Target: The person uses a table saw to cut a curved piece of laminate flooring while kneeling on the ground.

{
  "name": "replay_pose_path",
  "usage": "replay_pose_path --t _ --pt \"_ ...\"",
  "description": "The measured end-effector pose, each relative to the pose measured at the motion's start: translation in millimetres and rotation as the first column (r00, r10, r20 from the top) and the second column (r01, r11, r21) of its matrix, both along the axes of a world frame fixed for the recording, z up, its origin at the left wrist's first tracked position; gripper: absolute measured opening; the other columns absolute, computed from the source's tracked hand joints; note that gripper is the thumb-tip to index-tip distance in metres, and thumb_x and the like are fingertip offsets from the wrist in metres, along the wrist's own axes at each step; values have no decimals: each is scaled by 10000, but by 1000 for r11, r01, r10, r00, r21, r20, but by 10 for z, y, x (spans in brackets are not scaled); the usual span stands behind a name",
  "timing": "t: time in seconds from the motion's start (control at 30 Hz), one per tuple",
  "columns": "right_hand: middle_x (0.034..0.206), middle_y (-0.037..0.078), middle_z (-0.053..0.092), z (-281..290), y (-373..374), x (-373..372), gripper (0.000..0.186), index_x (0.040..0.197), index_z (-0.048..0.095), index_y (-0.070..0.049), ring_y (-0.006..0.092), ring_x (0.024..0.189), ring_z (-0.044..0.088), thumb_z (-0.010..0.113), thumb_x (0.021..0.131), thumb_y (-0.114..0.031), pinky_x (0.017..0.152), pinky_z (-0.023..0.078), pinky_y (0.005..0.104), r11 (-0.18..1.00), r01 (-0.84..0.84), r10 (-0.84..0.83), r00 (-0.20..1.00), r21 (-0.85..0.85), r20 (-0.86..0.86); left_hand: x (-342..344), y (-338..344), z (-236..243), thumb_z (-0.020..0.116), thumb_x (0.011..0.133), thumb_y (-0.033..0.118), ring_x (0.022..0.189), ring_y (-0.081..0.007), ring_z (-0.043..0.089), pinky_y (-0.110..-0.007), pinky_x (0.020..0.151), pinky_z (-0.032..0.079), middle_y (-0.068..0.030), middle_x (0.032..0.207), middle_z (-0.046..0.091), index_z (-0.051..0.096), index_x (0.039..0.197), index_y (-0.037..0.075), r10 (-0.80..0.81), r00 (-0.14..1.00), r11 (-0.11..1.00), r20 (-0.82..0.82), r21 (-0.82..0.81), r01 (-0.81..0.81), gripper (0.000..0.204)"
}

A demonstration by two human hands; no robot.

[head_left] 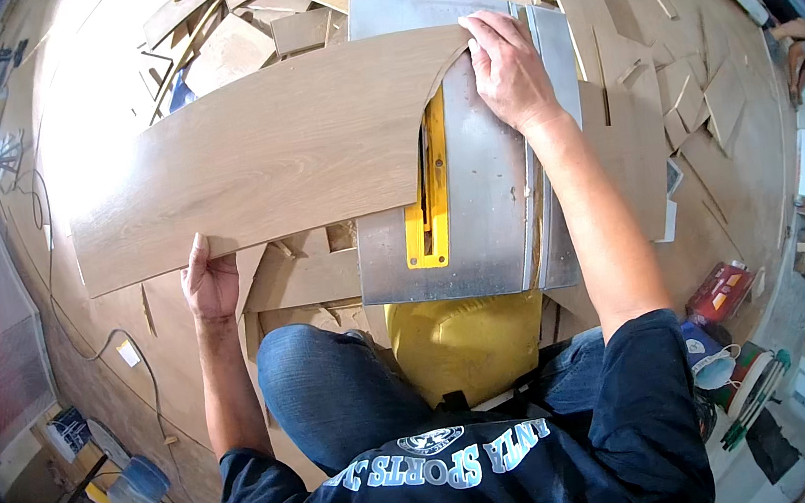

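Note:
A wide wood-look plank (251,159) with a curved notch at its right end lies across a metal saw table (492,205), sticking out well past its left side. My left hand (208,275) grips the plank's lower edge toward the left, thumb on top. My right hand (505,63) holds the upper right corner, fingertips at the edge above the notch. Beside the notch shows a yellow slotted insert (435,197) in the table; part of it is hidden under the plank. The saw's yellow body (455,351) sits between my bent legs.
Offcuts (227,52) are heaped behind the saw and scattered rightward (717,112). A cord (122,336) runs across the floor at left, near a blue plastic container (140,485). A red case (719,293) is at right. A person (794,42) shows at the far right edge.

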State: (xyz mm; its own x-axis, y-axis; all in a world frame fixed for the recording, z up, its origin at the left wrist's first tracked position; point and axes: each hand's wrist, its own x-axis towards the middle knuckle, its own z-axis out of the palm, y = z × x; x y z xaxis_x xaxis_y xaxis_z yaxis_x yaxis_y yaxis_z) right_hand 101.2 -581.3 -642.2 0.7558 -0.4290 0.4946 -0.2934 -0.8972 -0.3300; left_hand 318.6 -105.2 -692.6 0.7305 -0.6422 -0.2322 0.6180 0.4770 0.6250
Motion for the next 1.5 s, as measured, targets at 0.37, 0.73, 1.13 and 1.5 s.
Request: replay_pose_path --t 0.37,0.73,1.13,1.5 --pt "1274 109 658 -25 -35 21 276 1234 677 -55 317 1248 572 598 973 -101 1108 457 419 999 26 -26 1000 40 0 20 -53 1 581 1049 80 1181 -259 679 -437 1046 580 -146 1274 697 656 1224 -54 4 1000 1000 -17 -14 -4 232" --pt "1292 109 646 -55 -89 61 288 1249 659 -45 321 1250 565 581 976 -90 1103 460 411 999 24 -24 1000 22 12 45 -115 18 582 1051 85 1140 -241 693 -411 1011 594 -137 1265 700 651 1233 -49 -20 999 1000 26 -9 20 237" --pt "1286 130 644 -79 -269 184 287 1247 661 -36 342 1224 576 571 978 -81 1106 461 420 1000 27 -28 999 7 38 150 -376 52 591 1051 99 1066 -228 709 -393 975 596 -103 1128 738 701 1117 -19 22 1000 997 21 67 -23 174" --pt "1297 122 638 -52 -208 199 305 1263 657 -58 336 1260 561 570 972 -91 1120 456 423 997 70 -70 998 17 7 150 -341 -12 612 1042 107 1029 -222 724 -400 950 614 -87 1096 748 710 1097 3 24 1000 999 6 44 -24 153"
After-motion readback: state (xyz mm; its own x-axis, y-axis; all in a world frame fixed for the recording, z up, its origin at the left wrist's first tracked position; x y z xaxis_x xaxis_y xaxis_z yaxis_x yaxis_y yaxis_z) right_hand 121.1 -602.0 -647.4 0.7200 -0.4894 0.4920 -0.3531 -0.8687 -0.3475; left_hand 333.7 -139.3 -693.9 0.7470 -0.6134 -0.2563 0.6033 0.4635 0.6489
